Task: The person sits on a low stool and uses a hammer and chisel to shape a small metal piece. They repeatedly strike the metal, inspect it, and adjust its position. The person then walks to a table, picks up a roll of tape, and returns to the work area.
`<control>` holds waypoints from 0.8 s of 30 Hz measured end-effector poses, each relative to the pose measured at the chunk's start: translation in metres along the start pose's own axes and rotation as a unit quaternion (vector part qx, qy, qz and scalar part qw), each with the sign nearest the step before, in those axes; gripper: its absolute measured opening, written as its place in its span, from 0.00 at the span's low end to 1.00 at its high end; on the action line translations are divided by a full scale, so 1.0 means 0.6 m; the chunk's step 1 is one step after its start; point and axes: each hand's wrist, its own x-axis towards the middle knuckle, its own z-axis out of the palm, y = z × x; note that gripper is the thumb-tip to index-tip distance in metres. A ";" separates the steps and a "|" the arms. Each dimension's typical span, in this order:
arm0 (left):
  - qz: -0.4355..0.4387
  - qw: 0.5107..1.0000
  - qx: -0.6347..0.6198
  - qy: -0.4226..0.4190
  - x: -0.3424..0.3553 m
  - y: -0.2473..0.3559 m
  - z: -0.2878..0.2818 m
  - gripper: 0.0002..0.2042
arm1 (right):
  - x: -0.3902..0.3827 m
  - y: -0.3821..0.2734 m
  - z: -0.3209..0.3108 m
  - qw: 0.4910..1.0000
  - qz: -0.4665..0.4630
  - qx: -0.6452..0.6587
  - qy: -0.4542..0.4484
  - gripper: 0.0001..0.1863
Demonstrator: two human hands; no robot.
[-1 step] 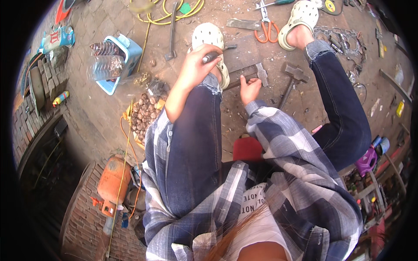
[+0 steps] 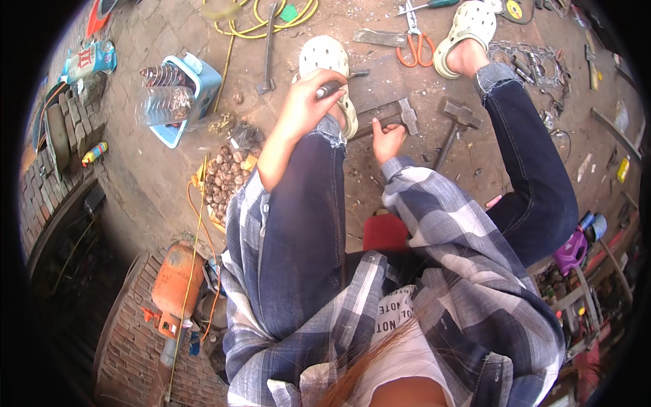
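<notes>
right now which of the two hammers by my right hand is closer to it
The left hammer, its head just ahead of your right hand and handle running left; the right hammer lies farther away, handle pointing back toward you.

A workshop, by its grimy floor [image 2: 152, 197] and tools.
Hammer [image 2: 408, 117] and sledgehammer [image 2: 461, 113] lie out, scissors [image 2: 409, 54] near the floor's upper edge, metal parts [image 2: 537, 66] toward its upper right corner.

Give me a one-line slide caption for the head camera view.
Left hand holding a dark-handled tool, right hand beside a hammer, brown nuts heaped at left.
</notes>
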 end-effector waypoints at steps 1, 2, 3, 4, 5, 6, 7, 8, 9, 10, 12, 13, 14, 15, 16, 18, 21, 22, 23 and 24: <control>0.007 1.000 -0.006 -0.003 0.007 0.003 0.004 0.10 | 0.006 0.007 0.006 1.000 0.017 -0.005 0.012 0.27; 0.016 1.000 -0.009 -0.010 0.013 0.007 0.006 0.10 | 0.011 0.013 0.015 0.999 0.034 -0.010 0.022 0.27; 0.025 0.999 -0.012 -0.016 0.018 0.012 0.007 0.11 | 0.016 0.019 0.022 0.998 0.051 -0.015 0.031 0.28; 0.027 0.999 -0.011 -0.020 0.015 0.011 0.005 0.11 | 0.012 0.008 0.023 0.995 0.099 -0.025 0.016 0.29; 0.026 0.999 -0.012 -0.020 0.009 0.007 0.002 0.11 | 0.009 0.012 0.030 0.994 0.109 -0.021 0.012 0.30; 0.024 0.999 -0.012 -0.020 0.002 0.001 0.000 0.11 | 0.004 0.013 0.038 0.993 0.119 -0.018 0.008 0.31; 0.028 0.999 -0.016 -0.022 0.002 -0.002 0.003 0.12 | 0.009 0.021 0.043 0.991 0.129 -0.014 0.012 0.32; 0.036 0.999 -0.015 -0.028 0.011 0.000 0.008 0.12 | 0.025 0.043 0.049 0.988 0.154 -0.009 0.011 0.32; 0.046 0.998 -0.013 -0.033 0.021 0.002 0.014 0.12 | 0.042 0.064 0.054 0.984 0.179 -0.002 0.011 0.32; 0.045 0.998 -0.005 -0.033 0.017 0.000 0.012 0.12 | 0.040 0.067 0.058 0.979 0.204 0.001 -0.002 0.33; 0.046 0.999 -0.005 -0.029 0.013 -0.004 0.012 0.12 | 0.040 0.075 0.056 0.983 0.171 -0.063 -0.021 0.27; 0.048 0.998 -0.004 -0.027 0.011 -0.004 0.011 0.12 | 0.037 0.074 0.054 0.983 0.154 -0.094 -0.030 0.25; 0.047 0.998 0.001 -0.032 0.011 -0.004 0.010 0.12 | 0.030 0.074 0.054 0.989 0.125 -0.076 0.005 0.23; 0.048 0.998 0.006 -0.037 0.011 -0.004 0.009 0.12 | 0.021 0.074 0.055 0.993 0.096 -0.057 0.040 0.21; 0.046 0.998 0.013 -0.041 0.010 -0.004 0.007 0.12 | 0.012 0.071 0.054 0.994 0.067 -0.038 0.073 0.20; 0.039 0.998 0.013 -0.044 0.007 -0.002 0.003 0.12 | 0.005 0.066 0.038 0.989 0.134 0.048 0.031 0.20; 0.039 0.998 0.030 -0.044 -0.005 -0.003 -0.007 0.12 | -0.016 0.037 0.008 0.935 0.262 0.235 -0.042 0.12; 0.060 0.996 0.025 -0.053 0.013 -0.003 0.006 0.12 | 0.010 0.042 -0.012 0.928 0.268 0.257 -0.012 0.12; 0.071 0.995 0.013 -0.062 0.031 -0.004 0.023 0.11 | 0.034 0.052 -0.034 0.920 0.274 0.279 0.019 0.11; 0.060 0.996 0.016 -0.061 0.026 -0.006 0.022 0.11 | 0.032 0.025 -0.055 0.899 0.322 0.297 0.015 0.13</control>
